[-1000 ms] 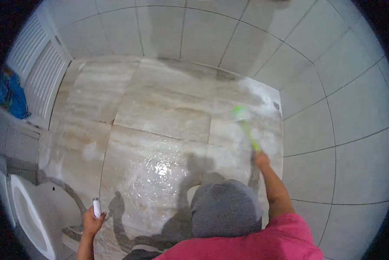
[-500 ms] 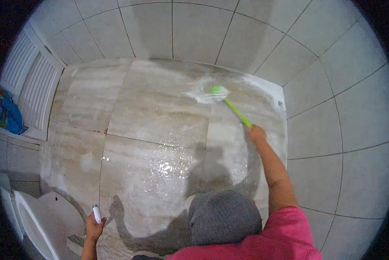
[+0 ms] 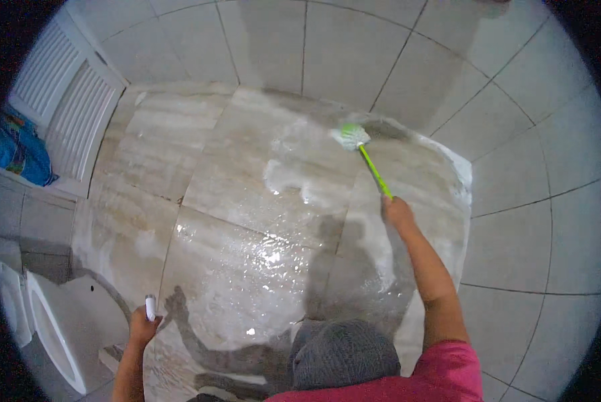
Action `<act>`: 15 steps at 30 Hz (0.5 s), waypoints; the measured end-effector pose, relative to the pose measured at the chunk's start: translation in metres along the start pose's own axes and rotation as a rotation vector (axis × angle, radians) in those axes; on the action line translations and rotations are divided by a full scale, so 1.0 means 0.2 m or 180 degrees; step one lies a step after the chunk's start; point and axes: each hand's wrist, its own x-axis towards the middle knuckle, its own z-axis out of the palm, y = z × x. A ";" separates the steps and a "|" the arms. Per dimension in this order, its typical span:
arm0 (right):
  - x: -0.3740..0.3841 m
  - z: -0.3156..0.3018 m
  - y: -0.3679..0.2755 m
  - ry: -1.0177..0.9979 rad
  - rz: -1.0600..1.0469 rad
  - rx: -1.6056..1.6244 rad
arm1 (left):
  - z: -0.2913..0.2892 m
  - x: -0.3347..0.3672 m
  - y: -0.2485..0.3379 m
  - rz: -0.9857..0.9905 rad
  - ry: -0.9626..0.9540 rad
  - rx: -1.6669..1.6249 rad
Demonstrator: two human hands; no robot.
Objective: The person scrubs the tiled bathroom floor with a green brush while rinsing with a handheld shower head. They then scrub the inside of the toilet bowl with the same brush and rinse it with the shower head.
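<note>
My right hand (image 3: 398, 212) grips the lime-green handle of a scrub brush (image 3: 375, 171), arm stretched out ahead. The foam-covered brush head (image 3: 354, 136) rests on the wet tiled floor (image 3: 233, 174) near the far wall, its green part blurred. At the lower left, my left hand (image 3: 141, 325) is closed around a small white sprayer (image 3: 150, 307) with a silvery tip. No clear stream of water shows from it. White suds (image 3: 287, 187) lie on the floor left of the brush, and glistening water spreads between my hands.
Tiled walls (image 3: 354, 47) border the floor ahead and to the right. A white toilet (image 3: 72, 321) stands at the lower left, close to my left arm. Farther left are a white louvered door (image 3: 79, 114) and a blue patterned bag (image 3: 26, 151). More foam (image 3: 460, 175) edges the right corner.
The brush has swept along the floor toward the far wall, and the suds patch has changed shape. The view has shifted slightly. Both hands keep their grips.
</note>
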 end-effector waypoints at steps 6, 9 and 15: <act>0.16 -0.06 0.20 0.0062 0.0922 0.0456 | -0.02 0.03 -0.04 -0.0030 0.0281 0.0000; 0.29 0.09 -0.13 -0.0138 0.0061 0.0015 | 0.03 0.06 -0.03 0.0210 0.0419 0.0053; 0.00 0.33 -1.06 -0.0733 -0.1153 0.0355 | 0.09 0.11 -0.05 -0.0074 0.0339 0.0225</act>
